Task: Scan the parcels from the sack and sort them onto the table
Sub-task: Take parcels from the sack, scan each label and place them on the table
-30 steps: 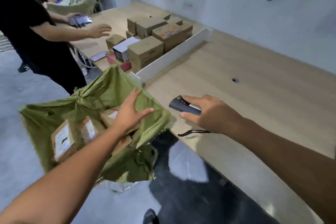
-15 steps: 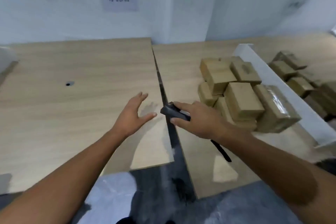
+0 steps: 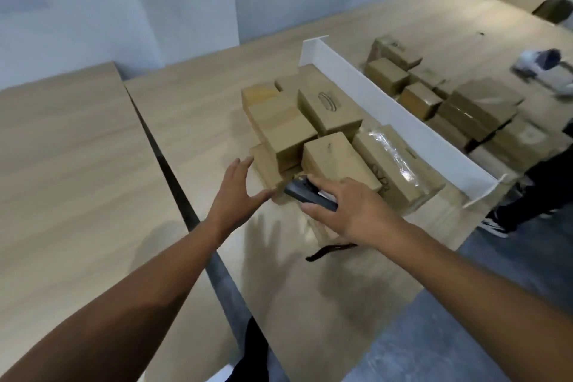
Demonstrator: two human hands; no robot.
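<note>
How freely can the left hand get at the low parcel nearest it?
Probably yes: the left hand is open beside that parcel, nothing between them; the right hand holds the scanner.

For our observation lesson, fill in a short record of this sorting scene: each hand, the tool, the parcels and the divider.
Left hand: open, fingers spread, beside the cardboard parcels
Right hand: holds handheld scanner, wrist strap dangling
White divider: upright on wooden table, further parcels beyond it
</note>
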